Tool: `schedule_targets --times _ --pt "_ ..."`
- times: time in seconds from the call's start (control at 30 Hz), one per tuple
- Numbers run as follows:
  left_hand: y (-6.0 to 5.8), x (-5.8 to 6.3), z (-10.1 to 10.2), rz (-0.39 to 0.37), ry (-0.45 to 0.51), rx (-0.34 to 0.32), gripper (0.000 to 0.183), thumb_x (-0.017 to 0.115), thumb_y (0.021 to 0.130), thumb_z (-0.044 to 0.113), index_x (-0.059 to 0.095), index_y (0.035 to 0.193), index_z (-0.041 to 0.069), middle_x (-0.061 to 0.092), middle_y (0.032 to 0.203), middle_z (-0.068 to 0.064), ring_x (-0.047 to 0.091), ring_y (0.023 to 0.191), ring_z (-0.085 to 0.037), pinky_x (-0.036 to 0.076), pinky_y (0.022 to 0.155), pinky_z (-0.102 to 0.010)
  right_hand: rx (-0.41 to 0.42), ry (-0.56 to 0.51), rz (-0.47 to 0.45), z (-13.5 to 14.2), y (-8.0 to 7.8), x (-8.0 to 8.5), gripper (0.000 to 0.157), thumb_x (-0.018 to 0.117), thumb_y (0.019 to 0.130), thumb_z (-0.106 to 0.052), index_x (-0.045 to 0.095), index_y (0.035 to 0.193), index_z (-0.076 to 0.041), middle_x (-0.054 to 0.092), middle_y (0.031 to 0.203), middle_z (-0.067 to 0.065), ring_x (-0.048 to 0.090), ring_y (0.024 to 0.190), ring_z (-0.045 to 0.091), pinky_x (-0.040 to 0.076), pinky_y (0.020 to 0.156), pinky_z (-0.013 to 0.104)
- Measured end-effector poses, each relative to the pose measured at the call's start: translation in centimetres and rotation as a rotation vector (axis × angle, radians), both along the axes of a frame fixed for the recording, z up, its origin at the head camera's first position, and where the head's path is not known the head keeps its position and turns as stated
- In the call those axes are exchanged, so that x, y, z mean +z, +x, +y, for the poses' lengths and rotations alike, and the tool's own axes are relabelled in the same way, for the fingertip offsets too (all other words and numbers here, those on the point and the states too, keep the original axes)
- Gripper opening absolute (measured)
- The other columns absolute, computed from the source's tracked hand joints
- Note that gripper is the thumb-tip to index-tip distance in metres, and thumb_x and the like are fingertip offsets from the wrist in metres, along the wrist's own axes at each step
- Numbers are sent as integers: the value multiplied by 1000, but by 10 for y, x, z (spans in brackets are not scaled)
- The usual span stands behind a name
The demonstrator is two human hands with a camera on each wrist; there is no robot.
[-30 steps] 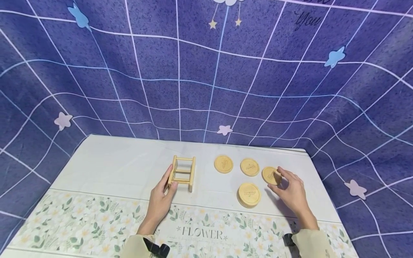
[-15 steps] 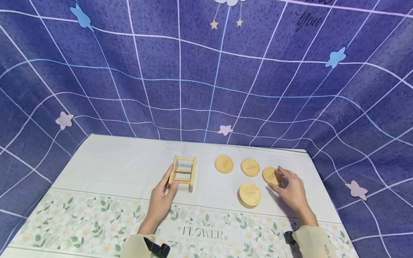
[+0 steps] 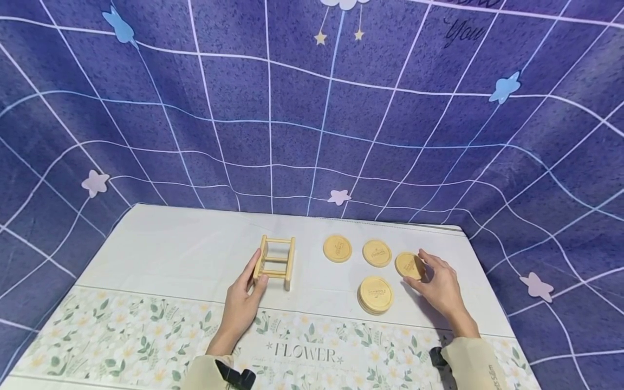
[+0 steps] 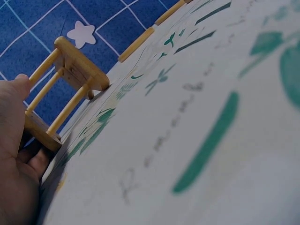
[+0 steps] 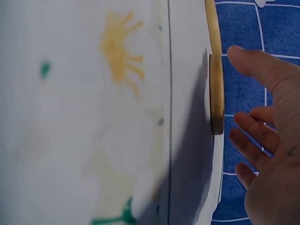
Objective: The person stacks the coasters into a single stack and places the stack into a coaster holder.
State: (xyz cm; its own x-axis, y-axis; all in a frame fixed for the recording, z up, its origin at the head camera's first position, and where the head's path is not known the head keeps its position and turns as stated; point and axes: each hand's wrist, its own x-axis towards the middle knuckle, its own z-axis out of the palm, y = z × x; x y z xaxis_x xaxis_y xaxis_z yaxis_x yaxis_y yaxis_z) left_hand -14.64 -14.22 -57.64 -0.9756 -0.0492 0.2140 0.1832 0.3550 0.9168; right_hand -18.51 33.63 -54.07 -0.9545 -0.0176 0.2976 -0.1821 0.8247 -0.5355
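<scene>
My left hand (image 3: 244,300) grips the left side of a small pale wooden coaster rack (image 3: 290,265), thumb at the near end and fingers along the outside. In the left wrist view the rack (image 4: 84,65) shows thin rods between two end boards. My right hand (image 3: 442,290) hovers over the rightmost round bamboo coaster (image 3: 407,265), thumb and fingers spread around its edge. In the right wrist view a gap shows between the relaxed fingers and that coaster (image 5: 216,93), which lies flat on the table. Its right edge is partly hidden by the hand in the head view.
Two single coasters, a left one (image 3: 337,248) and a middle one (image 3: 377,253), lie farther back. Nearer stands a short coaster stack (image 3: 375,295). The white tablecloth (image 3: 185,249) has a floral band in front; a blue grid curtain (image 3: 292,135) rises behind and at the sides.
</scene>
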Motion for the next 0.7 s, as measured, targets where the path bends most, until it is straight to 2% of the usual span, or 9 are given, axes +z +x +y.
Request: schedule_targets --times 0.1,0.23,0.43,0.7 --pt "0 1 0 -6 1 1 66 63 116 31 35 176 32 40 177 -2 43 161 -27 30 123 -6 8 11 -22 0 -1 1 90 100 81 -16 57 155 10 63 149 35 56 139 57 37 121 77" --pt "1 2 0 -10 3 -1 66 63 116 31 35 176 29 40 177 -2 42 161 -27 30 123 -6 20 20 -39 1 -4 2 92 100 81 -16 54 157 8 62 150 35 55 138 58 37 120 77" --pt "1 2 0 -9 2 1 66 63 116 31 35 176 30 40 177 -2 42 161 -27 30 123 -6 39 43 -46 1 -9 4 88 99 82 -16 56 155 8 64 146 35 58 133 57 40 118 77" --pt "1 2 0 -12 6 2 66 64 116 30 36 176 30 41 176 -2 43 161 -26 31 123 -6 40 70 -104 3 -15 6 86 98 84 -21 57 154 8 62 147 35 57 135 57 46 117 73"
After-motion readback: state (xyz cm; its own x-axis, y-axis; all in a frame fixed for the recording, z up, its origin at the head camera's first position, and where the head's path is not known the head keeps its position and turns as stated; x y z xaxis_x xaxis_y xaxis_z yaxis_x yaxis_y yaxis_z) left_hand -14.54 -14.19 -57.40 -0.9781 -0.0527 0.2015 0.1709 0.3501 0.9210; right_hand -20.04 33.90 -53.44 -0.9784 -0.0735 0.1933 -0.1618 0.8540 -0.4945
